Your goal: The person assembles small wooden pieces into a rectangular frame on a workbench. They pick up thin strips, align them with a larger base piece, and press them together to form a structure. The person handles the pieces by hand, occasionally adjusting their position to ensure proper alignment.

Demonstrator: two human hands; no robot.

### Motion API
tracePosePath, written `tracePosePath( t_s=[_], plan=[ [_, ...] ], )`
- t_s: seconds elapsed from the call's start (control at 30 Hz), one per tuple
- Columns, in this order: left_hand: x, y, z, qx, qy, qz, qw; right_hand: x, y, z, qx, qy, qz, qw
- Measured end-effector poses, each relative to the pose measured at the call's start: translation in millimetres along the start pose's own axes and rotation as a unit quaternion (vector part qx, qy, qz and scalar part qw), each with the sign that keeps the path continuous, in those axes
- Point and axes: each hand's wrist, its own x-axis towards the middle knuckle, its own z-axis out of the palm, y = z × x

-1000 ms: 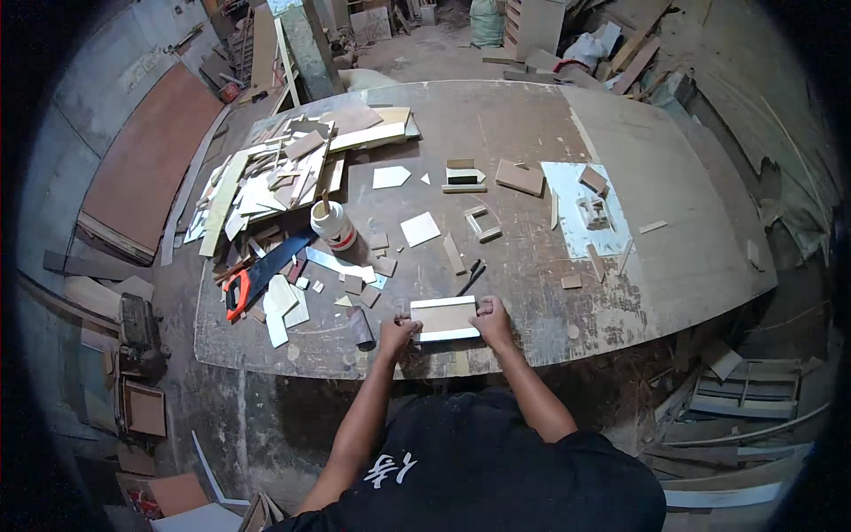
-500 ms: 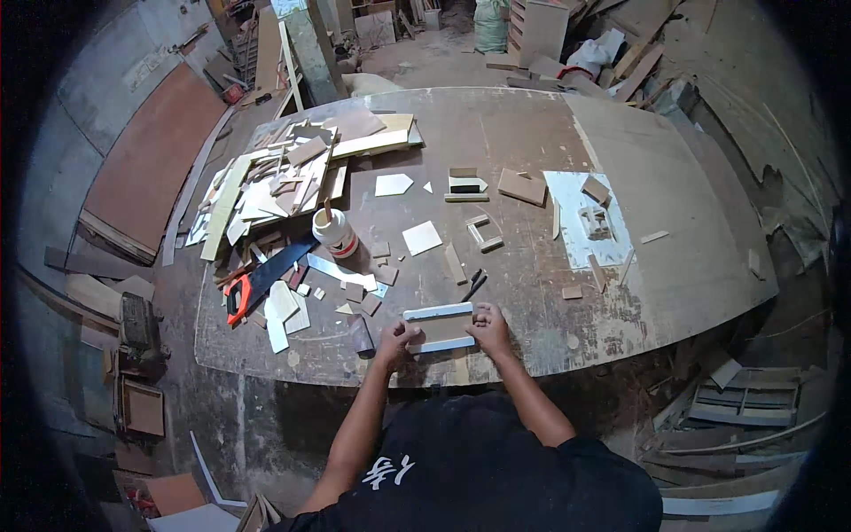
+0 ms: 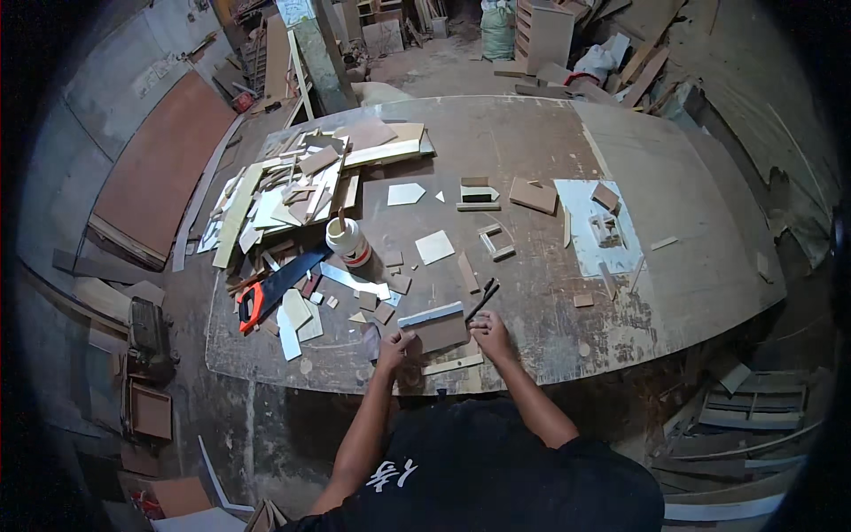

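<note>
My left hand [image 3: 393, 351] is closed on the left end of a small brown board [image 3: 440, 336]. A white strip [image 3: 431, 315] runs along the board's far edge. At the right end, my right hand [image 3: 491, 338] has its fingers curled against the board's edge. Just beyond those fingers lies a slim black tool [image 3: 482, 300], its exact kind unclear. A separate pale wood strip [image 3: 453, 364] rests on the table between my hands and the table's front edge.
Left of my hands are an orange-handled saw [image 3: 282, 285], a white glue bottle [image 3: 347, 243] and small offcuts. A scrap-wood heap [image 3: 292, 191] covers the far left. Small wooden assemblies [image 3: 496, 241] stand ahead; a white sheet [image 3: 581, 226] with pieces lies right on the worktable [image 3: 700, 266].
The near strip, earlier along the board's front edge, now lies apart on the table with its pale side up. The board has tilted slightly. The whole view has shifted a little.
</note>
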Motion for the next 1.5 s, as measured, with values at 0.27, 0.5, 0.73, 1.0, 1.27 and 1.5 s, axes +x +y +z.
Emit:
tracePosePath(
  t_s=[0.27,0.5,0.73,1.0,1.27,1.5],
  plan=[
    [-6,42,-7,-0.065,0.062,0.064,0.994,0,-14,8,-0.149,0.049,-0.09,0.984],
    [-3,67,-16,-0.056,0.071,0.139,0.986,15,-37,5,-0.2,0.014,-0.013,0.98],
    [-14,80,-11,0.043,0.067,0.186,0.979,33,-57,10,-0.132,0.021,-0.091,0.987],
    [-20,91,8,-0.097,0.017,0.194,0.976,12,-125,21,0.302,-0.085,-0.093,0.945],
    [-9,101,24,-0.137,0.017,0.175,0.975,18,-125,10,0.287,-0.037,-0.119,0.95],
    [-18,133,43,-0.061,0.03,0.202,0.977,9,-131,6,0.317,-0.013,-0.106,0.942]
  ],
)
